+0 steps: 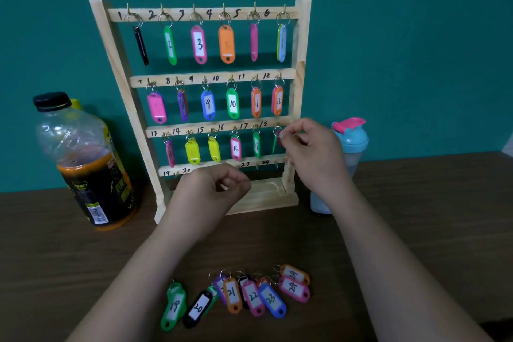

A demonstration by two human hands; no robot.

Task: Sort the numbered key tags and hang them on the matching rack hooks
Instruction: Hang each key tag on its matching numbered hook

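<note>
A wooden key rack stands against the teal wall, its rows numbered 1 to 24. Coloured tags hang on the three upper rows. My right hand pinches a tag at hook 18, at the right end of the third row; a green tag hangs there. My left hand is loosely curled before the bottom row and seems to hold nothing. Loose tags lie on the table near me: green 19, black 20, orange 21, pink 22, blue 23, pink 24.
A plastic bottle with dark orange liquid stands left of the rack. A blue shaker cup with a pink lid stands right of it, behind my right wrist. The brown wooden table runs under everything.
</note>
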